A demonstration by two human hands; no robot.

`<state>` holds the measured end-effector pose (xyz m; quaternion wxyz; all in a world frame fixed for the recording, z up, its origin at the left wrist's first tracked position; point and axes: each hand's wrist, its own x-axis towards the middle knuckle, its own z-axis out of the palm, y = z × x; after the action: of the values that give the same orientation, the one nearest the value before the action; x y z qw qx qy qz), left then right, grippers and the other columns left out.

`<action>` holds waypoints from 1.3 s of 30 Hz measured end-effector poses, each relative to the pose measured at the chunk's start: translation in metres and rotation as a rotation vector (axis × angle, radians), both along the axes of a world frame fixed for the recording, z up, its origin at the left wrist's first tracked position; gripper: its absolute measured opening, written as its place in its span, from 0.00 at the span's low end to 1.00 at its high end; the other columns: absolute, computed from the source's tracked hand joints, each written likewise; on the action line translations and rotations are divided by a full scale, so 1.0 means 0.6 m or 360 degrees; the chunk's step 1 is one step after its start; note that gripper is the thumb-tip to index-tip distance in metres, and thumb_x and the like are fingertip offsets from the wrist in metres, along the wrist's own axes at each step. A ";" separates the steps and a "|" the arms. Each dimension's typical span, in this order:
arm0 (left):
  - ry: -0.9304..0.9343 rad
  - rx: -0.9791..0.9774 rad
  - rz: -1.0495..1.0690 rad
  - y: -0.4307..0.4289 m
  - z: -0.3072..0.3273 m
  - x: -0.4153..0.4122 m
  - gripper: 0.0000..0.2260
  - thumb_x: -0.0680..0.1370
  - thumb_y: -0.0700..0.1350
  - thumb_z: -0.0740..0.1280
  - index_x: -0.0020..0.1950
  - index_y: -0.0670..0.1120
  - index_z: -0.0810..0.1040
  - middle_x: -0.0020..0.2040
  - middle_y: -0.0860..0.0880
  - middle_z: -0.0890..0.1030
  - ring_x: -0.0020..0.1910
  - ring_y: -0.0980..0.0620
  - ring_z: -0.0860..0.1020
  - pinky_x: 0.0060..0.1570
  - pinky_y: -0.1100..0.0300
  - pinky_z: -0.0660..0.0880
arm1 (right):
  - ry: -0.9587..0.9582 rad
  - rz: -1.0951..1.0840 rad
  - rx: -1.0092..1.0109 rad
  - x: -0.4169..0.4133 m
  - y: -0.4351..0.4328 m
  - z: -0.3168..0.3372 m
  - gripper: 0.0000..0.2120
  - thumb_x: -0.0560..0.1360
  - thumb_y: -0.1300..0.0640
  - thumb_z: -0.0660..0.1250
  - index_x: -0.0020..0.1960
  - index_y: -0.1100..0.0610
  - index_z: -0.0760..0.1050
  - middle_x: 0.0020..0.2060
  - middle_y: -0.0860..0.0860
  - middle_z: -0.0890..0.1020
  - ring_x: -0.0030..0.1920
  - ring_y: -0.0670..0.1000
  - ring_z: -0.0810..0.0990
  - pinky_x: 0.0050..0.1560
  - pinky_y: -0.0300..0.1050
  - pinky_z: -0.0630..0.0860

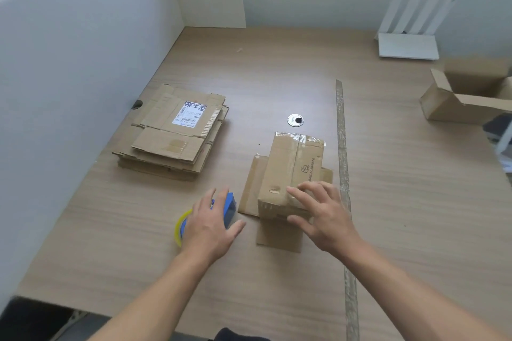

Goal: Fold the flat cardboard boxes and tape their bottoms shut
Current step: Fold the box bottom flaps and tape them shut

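From the head camera I look down on a wooden table (401, 202), and both hands are in front of me. The left hand (210, 227) lies on top of the tape dispenser (230, 206), which is blue with a yellow roll (179, 227) at its near side. The fingers are spread and quite straight over it, the thumb points out to the right, and I do not see them curl around it. The right hand (324, 216) is also spread wide. Its fingertips touch the top of the folded box (291, 171) at the near end, its thumb is at the near side of this box, and it does not grip anything. The folded box stands in the middle of the table, just right of the dispenser, with its taped side up; clear tape runs along the middle seam and the other flaps lie flat on the table around it. To the far left, near the white partition (83, 63), there is a stack of flat boxes (166, 147), and the top one has a white label (191, 115). A finished open box (454, 102) stands at the far right edge. A long strip of tape (342, 147) is stuck on the table just right of the folded box, a round metal cable hole (295, 120) is behind the box, and a white router (407, 44) stands by the back wall.
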<state>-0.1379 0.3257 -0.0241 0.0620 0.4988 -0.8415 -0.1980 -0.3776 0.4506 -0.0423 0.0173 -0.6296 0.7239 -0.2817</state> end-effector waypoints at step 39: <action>0.0765 0.0491 -0.0032 -0.038 -0.001 -0.073 0.32 0.72 0.49 0.77 0.73 0.57 0.68 0.63 0.56 0.75 0.60 0.59 0.74 0.57 0.62 0.73 | -0.0332 0.0269 0.0295 -0.071 0.006 0.008 0.25 0.73 0.55 0.74 0.69 0.46 0.75 0.72 0.44 0.66 0.75 0.57 0.61 0.72 0.51 0.58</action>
<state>-0.1814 0.3028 -0.0246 0.1810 0.4329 -0.7675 -0.4369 -0.4203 0.4539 -0.0378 0.1740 -0.6513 0.6854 -0.2751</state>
